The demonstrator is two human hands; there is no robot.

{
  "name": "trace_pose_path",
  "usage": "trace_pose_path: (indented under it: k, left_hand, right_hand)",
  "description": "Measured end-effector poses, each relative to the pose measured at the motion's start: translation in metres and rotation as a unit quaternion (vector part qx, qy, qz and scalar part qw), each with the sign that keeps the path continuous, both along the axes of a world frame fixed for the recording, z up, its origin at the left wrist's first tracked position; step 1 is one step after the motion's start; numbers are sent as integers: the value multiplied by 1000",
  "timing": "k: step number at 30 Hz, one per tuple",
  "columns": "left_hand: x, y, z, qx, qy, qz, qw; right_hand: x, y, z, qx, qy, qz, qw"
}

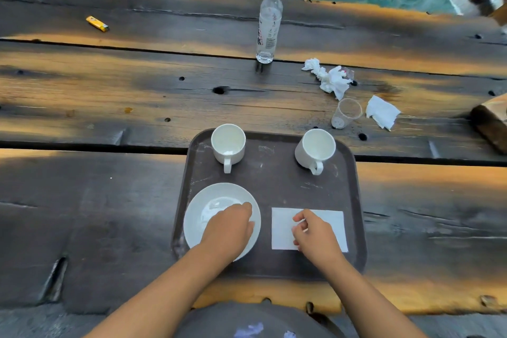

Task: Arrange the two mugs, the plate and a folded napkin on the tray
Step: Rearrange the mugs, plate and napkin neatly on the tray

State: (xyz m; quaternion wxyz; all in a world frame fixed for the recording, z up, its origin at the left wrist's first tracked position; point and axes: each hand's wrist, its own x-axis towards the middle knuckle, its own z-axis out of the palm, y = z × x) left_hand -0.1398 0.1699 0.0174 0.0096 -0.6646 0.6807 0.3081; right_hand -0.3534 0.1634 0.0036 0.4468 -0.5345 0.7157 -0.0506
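A dark brown tray (274, 181) lies on the wooden table in front of me. Two white mugs stand at its far side, the left mug (228, 143) and the right mug (315, 148), both with handles toward me. The white plate (197, 217) sits at the tray's near left. My left hand (227, 230) rests on the plate with bent fingers on its right part. A folded white napkin (329, 219) lies flat at the near right. Over the napkin is my right hand (312, 236), fingers loosely curled and touching the paper.
Beyond the tray stand a clear water bottle (269, 25) and a clear plastic cup (346, 113). Crumpled tissues (330, 79) and a loose tissue (382, 112) lie at the far right. A yellow lighter (97, 23) lies far left. A wooden block (491, 121) juts in at the right edge.
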Motion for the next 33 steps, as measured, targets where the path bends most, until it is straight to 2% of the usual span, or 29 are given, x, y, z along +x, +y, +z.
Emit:
trace_pose_path:
  k: [4, 10, 14, 21, 33]
  left_hand:
    - [-35, 3, 2, -31, 32, -3, 999]
    - [-77, 16, -6, -16, 9, -37, 999]
    - [-96, 27, -16, -17, -1, -53, 998]
    - [-113, 41, -38, -10, -63, -143, 988]
    - [-116, 48, -55, 23, -83, -164, 983]
  right_hand:
    - [-31, 4, 6, -27, 36, 44, 998]
    - [-71, 12, 11, -63, 92, 143, 983]
    - [-87, 18, 7, -99, 117, 228, 961]
    - [-93, 29, -10, -105, 127, 307, 937]
    - [-99, 39, -32, -68, 142, 338, 928]
